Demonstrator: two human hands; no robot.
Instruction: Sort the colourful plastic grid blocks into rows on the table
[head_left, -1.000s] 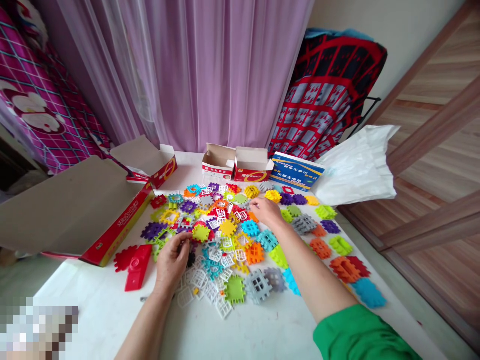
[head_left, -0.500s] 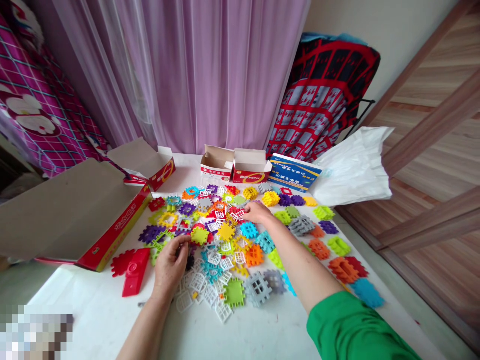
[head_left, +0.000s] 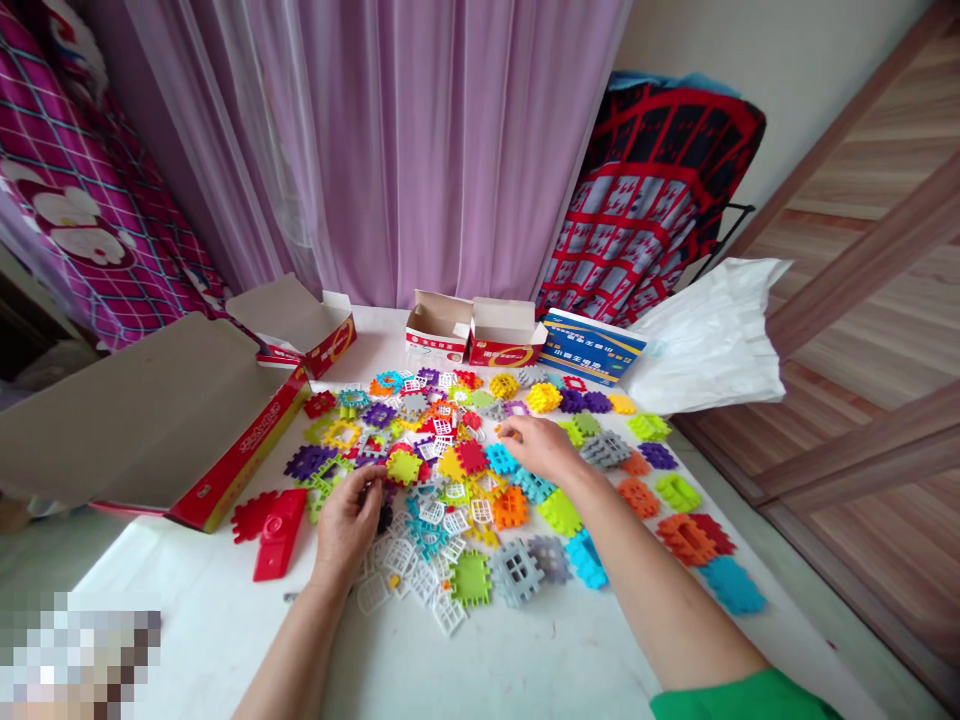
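My left hand (head_left: pixel 349 518) is at the left edge of a pile of plastic building blocks, its fingers curled and closed. Its fingertips meet the edge of a yellow-green block (head_left: pixel 403 467); whether they grip it is not clear. Over the pile's right side hovers my right hand (head_left: pixel 541 446), fingers bent and apart, nothing visible in them. A red block (head_left: pixel 471 457) lies left of it, partly over a yellow block (head_left: pixel 451 464). Beneath this hand is a blue block (head_left: pixel 501 459). White lattice window pieces (head_left: pixel 431 512) are scattered through the middle and front of the pile.
A large open red carton (head_left: pixel 202 495) and red pieces (head_left: pixel 280 535) are on the left. Small red boxes (head_left: pixel 507 353), a blue box (head_left: pixel 592 347) and a white bag (head_left: pixel 709 335) line the back. Grey (head_left: pixel 606 450), orange (head_left: pixel 686 540) and blue (head_left: pixel 733 582) blocks lie to the right.
My right hand has moved right and slightly nearer. A red block now lies over the yellow block, which was uncovered before. My left hand has stayed almost still.
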